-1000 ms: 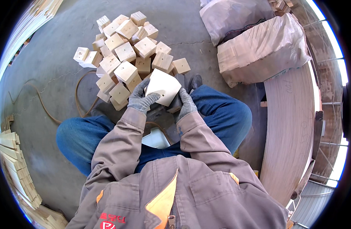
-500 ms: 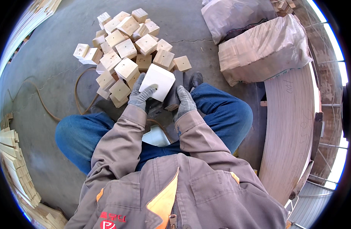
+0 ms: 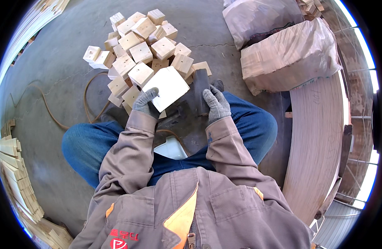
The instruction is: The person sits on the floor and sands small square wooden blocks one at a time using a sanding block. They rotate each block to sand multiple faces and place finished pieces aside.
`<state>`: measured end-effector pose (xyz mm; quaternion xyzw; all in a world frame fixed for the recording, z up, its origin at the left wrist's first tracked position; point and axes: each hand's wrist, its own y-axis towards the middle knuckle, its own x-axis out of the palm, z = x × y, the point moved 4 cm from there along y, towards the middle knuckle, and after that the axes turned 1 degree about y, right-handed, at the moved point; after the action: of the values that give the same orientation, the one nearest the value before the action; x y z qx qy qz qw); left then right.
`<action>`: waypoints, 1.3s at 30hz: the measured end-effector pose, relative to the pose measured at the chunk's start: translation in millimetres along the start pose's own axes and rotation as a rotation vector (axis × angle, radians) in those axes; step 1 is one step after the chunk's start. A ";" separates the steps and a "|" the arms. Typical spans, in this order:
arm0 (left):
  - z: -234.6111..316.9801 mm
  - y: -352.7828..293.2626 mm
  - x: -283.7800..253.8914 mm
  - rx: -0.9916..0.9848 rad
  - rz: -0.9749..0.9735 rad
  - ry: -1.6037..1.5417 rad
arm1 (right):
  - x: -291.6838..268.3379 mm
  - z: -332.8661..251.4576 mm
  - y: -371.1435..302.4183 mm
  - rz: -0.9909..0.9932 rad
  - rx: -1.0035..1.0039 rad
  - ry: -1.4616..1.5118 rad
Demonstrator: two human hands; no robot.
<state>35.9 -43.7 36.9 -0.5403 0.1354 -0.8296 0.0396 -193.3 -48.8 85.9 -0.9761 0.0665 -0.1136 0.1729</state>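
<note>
Left hand gripping pale block by near-left corner; right hand grasping dark bar leftward.

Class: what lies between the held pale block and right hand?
Head view: a dark bar lies between the held pale block and right hand.
</note>
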 end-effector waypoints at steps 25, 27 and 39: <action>-30.7 -2.6 -2.8 -0.157 0.098 -0.136 | 60.6 -66.9 -16.2 -0.101 -0.616 -1.109; -26.8 1.2 -3.1 -0.138 0.064 -0.223 | 53.4 -61.4 -23.1 -0.086 -0.678 -1.165; -22.0 1.9 -4.8 -0.148 0.111 -0.168 | 47.7 -71.6 -28.5 -0.091 -0.711 -0.991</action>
<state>17.9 -40.5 23.8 -0.6010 0.2222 -0.7657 0.0567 -162.2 -53.3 170.9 -0.9126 -0.0298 0.3757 -0.1582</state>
